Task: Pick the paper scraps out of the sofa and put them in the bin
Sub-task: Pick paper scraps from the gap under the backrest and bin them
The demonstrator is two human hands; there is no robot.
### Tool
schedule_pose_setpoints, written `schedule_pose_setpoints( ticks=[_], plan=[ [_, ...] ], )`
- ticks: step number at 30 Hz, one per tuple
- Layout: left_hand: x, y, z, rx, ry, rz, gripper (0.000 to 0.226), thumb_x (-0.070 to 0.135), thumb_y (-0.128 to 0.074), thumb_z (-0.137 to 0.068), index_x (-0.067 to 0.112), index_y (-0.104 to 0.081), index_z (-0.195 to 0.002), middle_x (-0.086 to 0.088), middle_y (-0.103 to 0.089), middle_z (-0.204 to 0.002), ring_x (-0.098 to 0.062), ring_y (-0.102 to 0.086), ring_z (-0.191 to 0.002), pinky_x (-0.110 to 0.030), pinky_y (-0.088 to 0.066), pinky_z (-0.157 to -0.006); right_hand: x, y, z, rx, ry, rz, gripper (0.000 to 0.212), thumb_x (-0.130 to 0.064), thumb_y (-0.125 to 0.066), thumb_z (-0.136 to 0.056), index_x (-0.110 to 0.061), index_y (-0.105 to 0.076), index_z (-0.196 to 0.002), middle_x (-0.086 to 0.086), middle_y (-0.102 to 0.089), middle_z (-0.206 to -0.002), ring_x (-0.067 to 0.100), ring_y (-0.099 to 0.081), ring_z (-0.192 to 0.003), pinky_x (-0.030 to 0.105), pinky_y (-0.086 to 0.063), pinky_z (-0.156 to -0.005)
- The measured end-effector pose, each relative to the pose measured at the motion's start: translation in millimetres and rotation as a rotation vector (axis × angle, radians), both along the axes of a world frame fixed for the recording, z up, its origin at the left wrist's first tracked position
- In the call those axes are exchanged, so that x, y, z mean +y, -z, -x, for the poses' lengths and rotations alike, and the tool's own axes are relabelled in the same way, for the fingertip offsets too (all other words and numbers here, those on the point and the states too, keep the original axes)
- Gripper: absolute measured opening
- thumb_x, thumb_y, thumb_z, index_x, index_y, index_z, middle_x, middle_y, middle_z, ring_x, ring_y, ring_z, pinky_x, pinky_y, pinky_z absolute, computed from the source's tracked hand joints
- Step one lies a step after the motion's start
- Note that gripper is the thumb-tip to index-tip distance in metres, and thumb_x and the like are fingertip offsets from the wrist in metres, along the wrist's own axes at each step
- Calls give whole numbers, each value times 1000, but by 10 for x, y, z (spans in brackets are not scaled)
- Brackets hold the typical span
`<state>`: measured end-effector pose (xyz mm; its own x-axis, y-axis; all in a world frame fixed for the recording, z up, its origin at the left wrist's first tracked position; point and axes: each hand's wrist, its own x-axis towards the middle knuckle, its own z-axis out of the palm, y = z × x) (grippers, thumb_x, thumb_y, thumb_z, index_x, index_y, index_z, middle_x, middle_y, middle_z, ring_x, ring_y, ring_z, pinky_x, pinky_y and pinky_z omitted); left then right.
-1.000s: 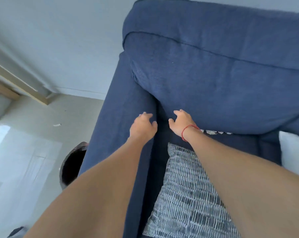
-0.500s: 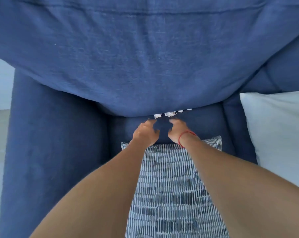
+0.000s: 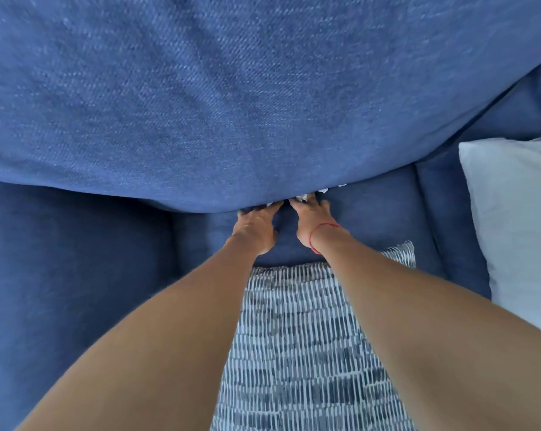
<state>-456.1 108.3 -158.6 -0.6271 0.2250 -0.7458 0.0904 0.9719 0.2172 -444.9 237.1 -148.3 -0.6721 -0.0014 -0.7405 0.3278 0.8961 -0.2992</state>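
While both hands reach into the crease between the sofa's [image 3: 76, 275] seat and its back cushion [image 3: 232, 104], the task looks barely begun. White scraps [image 3: 322, 191] sit wedged in that crease, just right of centre, peeping out from under the cushion's edge. The right hand [image 3: 312, 217] has its fingers [image 3: 323, 204] spread and fairly straight against the scraps, with no grip showing. The left hand [image 3: 256, 223] sits just beside it, its fingers [image 3: 270, 207] tucked under the cushion, so I cannot tell whether they hold anything. A patterned pillow [image 3: 309, 337] lies near, and a white pillow [image 3: 511, 228] lies at the right. No bin is in view, so lifting the scraps out and binning them is all left to do.
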Motion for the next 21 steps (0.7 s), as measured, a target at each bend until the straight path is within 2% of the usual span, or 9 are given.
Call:
schedule_pose_setpoints(
  ticks=[2,5,10,13,15,18,21],
  plan=[
    [28,2,44,-23,36,22,78,27,-54,-93,33,-5,-153,-5,-23,-159,-30,-20,-147,-42,-11,-120,-13,26,20,-20,-3,-12,88,14,-41,-81,-36,-18,-150,-4,0,-160,33,-19,-138,43,-42,-103],
    [50,-44,87,-4,73,41,75,27,-56,-92,26,-12,-153,-5,-32,-155,-27,-27,-144,-42,-13,-119,-28,58,41,-27,-24,-35,84,11,-46,-82,-31,-20,-150,-4,-5,-160,34,-20,-137,41,-42,-103],
    [34,-91,15,59,1,-5,66,22,-57,-92,20,-25,-150,-5,-41,-149,-26,-34,-140,-36,-19,-118,2,27,10,56,-47,-56,71,6,-48,-87,-24,-27,-149,-1,-25,-155,33,-31,-133,41,-44,-102],
    [9,-223,-171,116,-145,-55,49,18,-51,-93,19,-42,-142,-8,-54,-138,-31,-46,-130,-33,-33,-110,10,-31,-89,137,-32,-29,62,2,-51,-87,-23,-41,-143,-1,-44,-147,30,-42,-130,40,-45,-105],
    [-31,-346,-375,126,-267,-89,40,18,-49,-94,18,-53,-133,-11,-61,-129,-32,-53,-122,-34,-40,-104,-15,-107,-205,122,33,2,55,-1,-55,-86,-25,-52,-136,1,-54,-140,27,-50,-128,37,-45,-106],
    [-127,-512,-699,108,-469,-154,27,19,-49,-93,13,-63,-115,-16,-66,-114,-35,-61,-106,-39,-51,-92,-98,-321,-400,128,85,-8,27,-18,-57,-89,-18,-65,-116,11,-66,-121,32,-61,-113,37,-52,-93],
    [-255,-717,-896,121,-575,-171,25,23,-45,-94,12,-62,-109,-14,-65,-108,-36,-64,-97,-40,-54,-83,-221,-617,-559,198,121,2,21,-26,-50,-94,-12,-60,-107,16,-66,-111,35,-61,-105,36,-49,-80]
  ],
)
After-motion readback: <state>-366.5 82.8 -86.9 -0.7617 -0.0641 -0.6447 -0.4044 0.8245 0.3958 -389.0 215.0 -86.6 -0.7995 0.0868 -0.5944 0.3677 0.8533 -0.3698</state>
